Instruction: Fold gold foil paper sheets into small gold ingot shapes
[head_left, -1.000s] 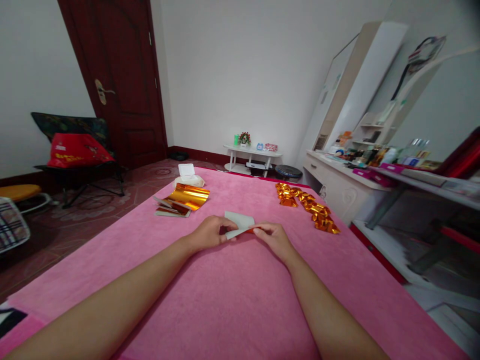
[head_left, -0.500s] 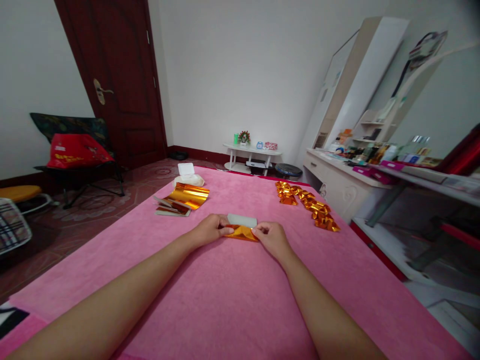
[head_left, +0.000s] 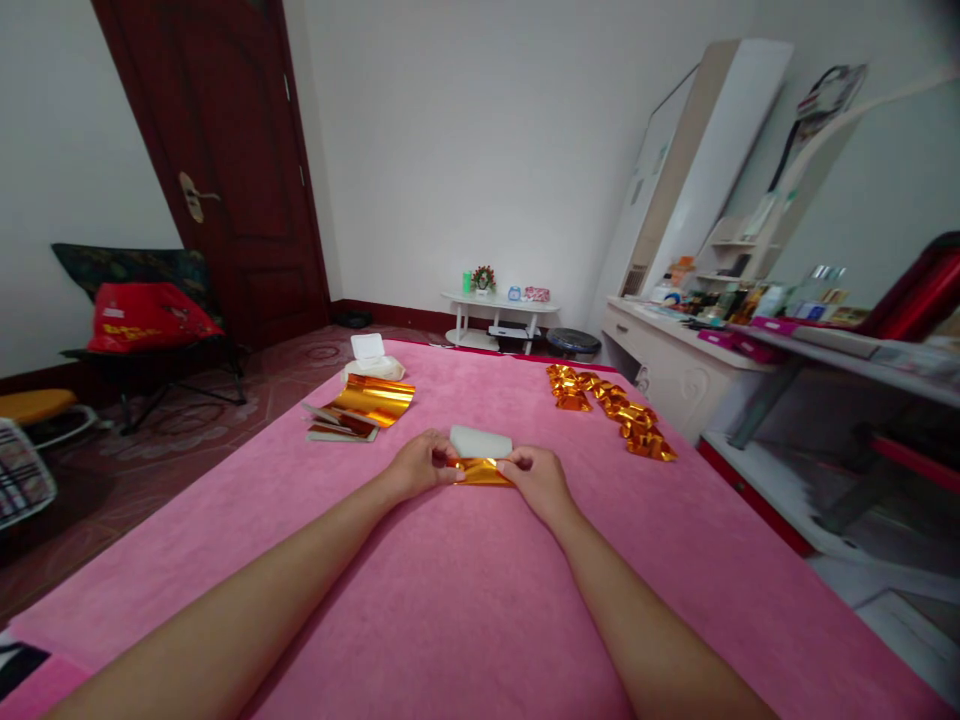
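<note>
A sheet of gold foil paper [head_left: 482,472] lies on the pink cloth in front of me, its near part folded gold side out and its far part curling up with the pale back showing. My left hand [head_left: 420,466] pinches the fold at its left end between thumb and fingers. At the right end, my right hand [head_left: 537,473] grips the same fold with thumb and fingertips. Beyond my left hand lies a stack of flat gold foil sheets [head_left: 379,400]. Several folded gold foil pieces [head_left: 616,405] sit in a row at the right.
The pink cloth [head_left: 450,600] covers the whole surface under my arms. A white lidded pack [head_left: 373,365] stands at its far left edge. To the right is a white dresser [head_left: 667,355] crowded with bottles. A red bag [head_left: 154,318] rests on a folding chair at the left.
The pale back of the foil paper shows a little larger, and the gold fold looks flatter and straighter. Both hands keep their hold at its ends. The view has shifted slightly.
</note>
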